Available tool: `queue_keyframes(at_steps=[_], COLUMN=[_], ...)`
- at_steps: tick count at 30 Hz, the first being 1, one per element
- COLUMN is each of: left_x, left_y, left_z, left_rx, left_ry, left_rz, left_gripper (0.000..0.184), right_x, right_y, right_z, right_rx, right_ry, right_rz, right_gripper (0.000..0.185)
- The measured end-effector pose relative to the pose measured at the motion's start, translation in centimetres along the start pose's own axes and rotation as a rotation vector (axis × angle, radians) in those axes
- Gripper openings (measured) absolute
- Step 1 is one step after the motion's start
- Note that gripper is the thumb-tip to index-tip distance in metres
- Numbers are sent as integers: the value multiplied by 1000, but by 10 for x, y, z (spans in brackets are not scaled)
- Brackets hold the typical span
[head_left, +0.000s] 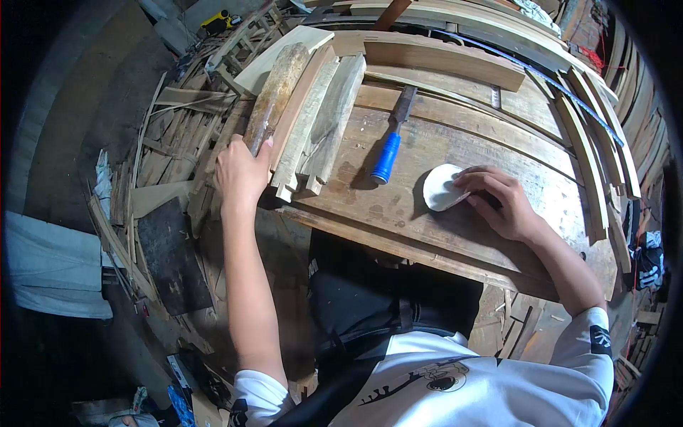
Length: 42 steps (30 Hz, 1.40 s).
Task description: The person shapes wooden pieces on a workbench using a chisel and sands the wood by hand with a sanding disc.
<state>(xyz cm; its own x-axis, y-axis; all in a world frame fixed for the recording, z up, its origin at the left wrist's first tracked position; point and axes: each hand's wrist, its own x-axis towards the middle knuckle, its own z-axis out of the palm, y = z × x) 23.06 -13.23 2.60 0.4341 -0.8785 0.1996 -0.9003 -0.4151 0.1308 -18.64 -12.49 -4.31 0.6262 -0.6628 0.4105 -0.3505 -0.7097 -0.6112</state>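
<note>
My left hand (245,167) is closed around the near end of a worn, club-like piece of wood (283,78), which points away from me at the workbench's left side. Beside it lie several sawn wood strips (331,117) with notched near ends. My right hand (498,199) pinches the right edge of a thin, round white disc (440,188), held just over or against the bench top; contact is unclear. Between my hands, a chisel with a blue handle (388,155) rests on the bench, blade pointing away.
The wooden workbench (398,213) carries a long board (441,62) across its back. A blue strip, like a tape measure (541,75), runs along the back right, near long wood strips (583,153). Scrap wood (178,135) is piled at left, with a yellow-and-black tool (215,23) behind.
</note>
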Motion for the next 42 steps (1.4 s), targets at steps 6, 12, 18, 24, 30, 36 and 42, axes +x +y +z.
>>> queue_keyframes(at_steps=[6,12,18,24,30,36,42], left_x=[-37,-65,-68,-68,-94,-91,-78], left_y=[18,26,52,51,70,79,74], left_z=[22,49,42,70,55,59,56], left_rx=[136,218,99,199,137,-74,-414], left_ry=[224,249,99,273,176,108,129], left_rz=[208,346,345,409,350,342,339], left_gripper=[69,59,59,59,55,55,53], right_x=[-3,-5,-4,-7,-5,-9,-8], right_y=[4,6,5,6,6,6,14], right_z=[-4,-3,-3,-5,-6,-8,-19], right_rx=[21,41,57,46,66,43,2], right_ry=[14,10,31,184,212,255,378], right_rz=[8,-25,-22,23,20,52,95], right_gripper=[19,18,17,14,11,12,17])
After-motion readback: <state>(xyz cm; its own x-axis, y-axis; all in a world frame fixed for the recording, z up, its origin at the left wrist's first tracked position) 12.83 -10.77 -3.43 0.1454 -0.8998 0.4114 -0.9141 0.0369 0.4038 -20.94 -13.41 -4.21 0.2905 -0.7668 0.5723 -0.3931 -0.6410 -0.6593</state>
